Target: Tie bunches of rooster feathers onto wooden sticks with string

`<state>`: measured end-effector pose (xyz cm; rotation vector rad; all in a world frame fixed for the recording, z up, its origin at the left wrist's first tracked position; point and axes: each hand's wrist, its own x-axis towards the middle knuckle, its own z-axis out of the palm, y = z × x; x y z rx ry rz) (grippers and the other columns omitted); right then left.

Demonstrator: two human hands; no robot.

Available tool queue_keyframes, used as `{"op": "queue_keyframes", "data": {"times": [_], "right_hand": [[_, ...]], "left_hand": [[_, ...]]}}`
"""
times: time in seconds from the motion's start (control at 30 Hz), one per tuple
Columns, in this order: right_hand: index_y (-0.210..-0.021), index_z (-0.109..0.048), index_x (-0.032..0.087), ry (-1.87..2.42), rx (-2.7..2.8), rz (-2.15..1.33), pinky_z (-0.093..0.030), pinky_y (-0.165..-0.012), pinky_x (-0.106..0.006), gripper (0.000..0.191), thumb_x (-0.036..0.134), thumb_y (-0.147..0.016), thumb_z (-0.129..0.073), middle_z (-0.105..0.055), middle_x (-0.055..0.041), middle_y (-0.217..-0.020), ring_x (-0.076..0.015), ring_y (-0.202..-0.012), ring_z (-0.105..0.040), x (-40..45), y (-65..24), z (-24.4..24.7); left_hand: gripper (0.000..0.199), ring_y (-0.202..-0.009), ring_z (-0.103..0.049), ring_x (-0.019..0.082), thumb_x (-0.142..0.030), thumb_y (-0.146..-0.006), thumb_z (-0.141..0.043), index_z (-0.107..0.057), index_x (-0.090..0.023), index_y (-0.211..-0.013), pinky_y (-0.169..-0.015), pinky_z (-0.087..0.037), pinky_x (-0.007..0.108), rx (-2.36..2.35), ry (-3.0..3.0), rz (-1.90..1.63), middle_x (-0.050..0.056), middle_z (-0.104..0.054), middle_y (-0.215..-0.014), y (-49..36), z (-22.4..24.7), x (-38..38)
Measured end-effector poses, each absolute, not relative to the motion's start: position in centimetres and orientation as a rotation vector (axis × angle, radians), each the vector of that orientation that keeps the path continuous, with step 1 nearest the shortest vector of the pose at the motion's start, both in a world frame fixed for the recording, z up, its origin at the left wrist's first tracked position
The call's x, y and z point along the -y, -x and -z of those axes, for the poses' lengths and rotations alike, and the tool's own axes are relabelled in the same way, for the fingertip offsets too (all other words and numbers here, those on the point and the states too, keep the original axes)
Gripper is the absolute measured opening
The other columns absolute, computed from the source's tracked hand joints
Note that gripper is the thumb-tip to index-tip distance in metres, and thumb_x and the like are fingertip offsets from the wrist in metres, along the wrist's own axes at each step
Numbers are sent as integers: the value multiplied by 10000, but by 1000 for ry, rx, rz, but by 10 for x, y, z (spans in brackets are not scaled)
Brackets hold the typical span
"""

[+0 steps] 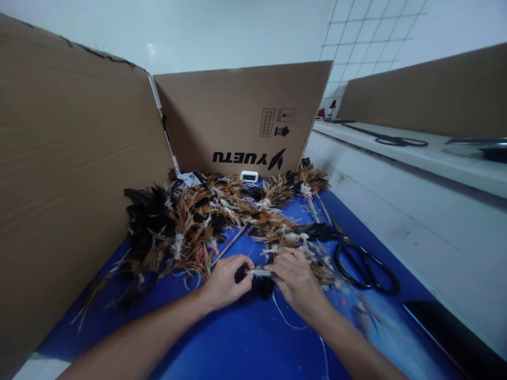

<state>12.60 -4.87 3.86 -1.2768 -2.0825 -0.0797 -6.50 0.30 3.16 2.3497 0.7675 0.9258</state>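
Above the blue tabletop [237, 338], my left hand [228, 281] is closed in a pinch on the left end of a thin, pale feather shaft [261, 273]. My right hand [296, 282] pinches the right end of the same piece, its fingers partly hiding it. Dark feathers [264, 289] hang just below, between the two hands. A clear string [285, 316] loops down beside my right hand. Right behind my hands lies a wide heap of brown and black feathers [190, 221], with a thin stick [232, 244] pointing out of it toward my left hand.
Black-handled scissors [366, 266] lie to the right, near a dark flat phone-like object [451, 332]. Cardboard panels [237, 116] stand at the back and left. A small white digital display [249, 177] sits behind the feathers. Another pair of scissors [400, 141] rests on the white ledge.
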Motion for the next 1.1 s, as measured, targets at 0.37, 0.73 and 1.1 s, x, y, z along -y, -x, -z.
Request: {"op": "queue_keyframes", "data": {"times": [0.37,0.73,1.1], "right_hand": [[-805,-641,202,1273,2080,-59,-374,-819,-366,173,107,-821,-498,-618,-15,-695,-158,-735,-540,47,-125,-35],[-925,-657,253,1386,1979,-243,-413,-757,-330,208,149,-791,-538,-654,-15,-806,-174,-801,-569,49,-126,-36],[-855,-679,251,1390,1954,-260,-396,-654,-289,148,200,-819,-545,-635,5,-690,-150,-691,-557,50,-122,-40]], "left_hand": [[84,-647,-553,95,-148,-724,-524,-597,-172,-759,-632,-410,202,-818,-2255,-986,-6,-627,-708,66,-36,-4],[64,-661,-558,101,-131,-694,-539,-576,-166,-733,-645,-422,210,-814,-2183,-1025,-1,-628,-718,66,-32,-6],[61,-598,-521,85,-181,-703,-558,-569,-147,-752,-563,-400,189,-858,-1936,-868,-2,-591,-680,64,-26,-9]]}}
